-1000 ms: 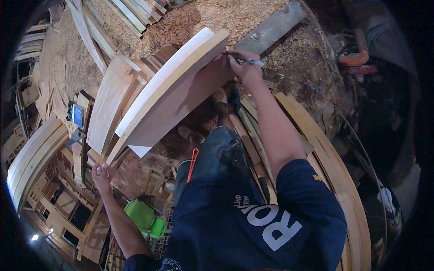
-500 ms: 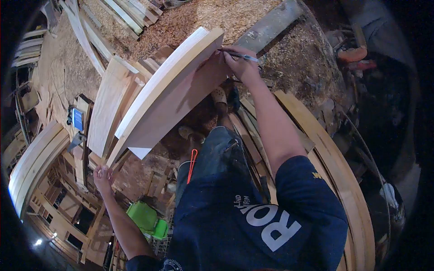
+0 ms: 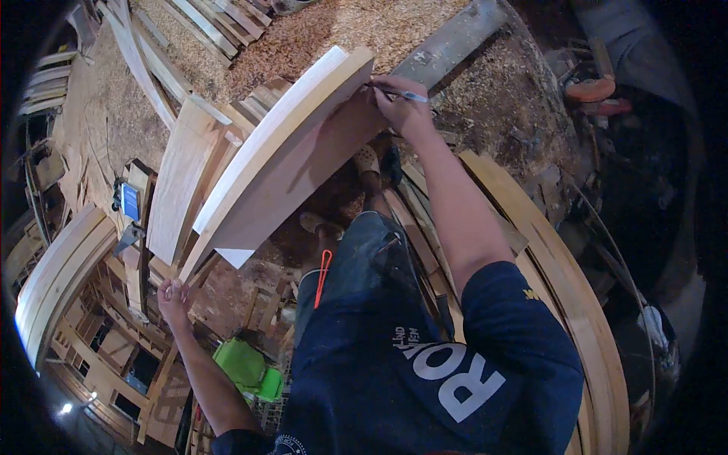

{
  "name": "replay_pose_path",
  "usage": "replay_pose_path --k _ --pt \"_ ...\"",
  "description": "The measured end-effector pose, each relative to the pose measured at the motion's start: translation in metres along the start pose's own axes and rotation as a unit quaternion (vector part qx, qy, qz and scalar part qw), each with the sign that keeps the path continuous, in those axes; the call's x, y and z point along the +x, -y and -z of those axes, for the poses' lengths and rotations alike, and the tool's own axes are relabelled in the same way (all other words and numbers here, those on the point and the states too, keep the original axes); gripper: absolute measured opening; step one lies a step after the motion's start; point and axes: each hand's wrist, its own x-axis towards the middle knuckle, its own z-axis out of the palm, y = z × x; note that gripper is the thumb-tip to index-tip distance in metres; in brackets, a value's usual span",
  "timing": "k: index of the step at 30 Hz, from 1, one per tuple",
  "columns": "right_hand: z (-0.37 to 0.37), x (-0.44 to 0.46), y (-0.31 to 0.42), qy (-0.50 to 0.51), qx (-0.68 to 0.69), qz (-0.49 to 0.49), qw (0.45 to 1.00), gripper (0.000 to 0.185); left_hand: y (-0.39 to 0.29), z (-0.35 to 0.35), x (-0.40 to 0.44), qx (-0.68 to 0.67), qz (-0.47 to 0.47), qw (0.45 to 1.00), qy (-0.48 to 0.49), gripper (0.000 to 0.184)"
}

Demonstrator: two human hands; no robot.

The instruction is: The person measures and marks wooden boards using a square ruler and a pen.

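Observation:
A pen (image 3: 409, 95) is pinched in my right hand (image 3: 404, 114), its tip against the upper end of a long curved wooden strip (image 3: 280, 133). Alongside that strip runs a bright white edge. Below it spreads a flat panel (image 3: 303, 178), mostly in shadow, with one lit white corner at the bottom. My left hand (image 3: 174, 297) is closed at the strip's lower, narrow end, fingertips pressed on it; exactly how they grip is too small to tell.
Curved boards (image 3: 186, 178) stand just left of the strip. More curved planks (image 3: 561, 280) lie on the right. A blue box (image 3: 130, 202), a handsaw blade (image 3: 129, 237) and a green plastic item (image 3: 241, 364) are at lower left. Wood shavings (image 3: 303, 45) cover the ground.
Very little differs. The pen has tilted slightly in my right hand, and its back end sits a little further left. My left hand stays at the strip's lower end.

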Motion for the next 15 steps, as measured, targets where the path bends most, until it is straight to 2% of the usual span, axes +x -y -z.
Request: replay_pose_path --k 10,15 --pt "0.002 -0.001 0.006 0.014 0.014 -0.036 0.999 0.020 -0.004 -0.004 -0.005 0.009 0.003 1.000 -0.006 0.044" --pt "0.004 -0.002 0.011 0.013 0.000 -0.021 1.000 0.021 -0.002 -0.004 -0.005 0.000 -0.003 1.000 -0.007 0.044"
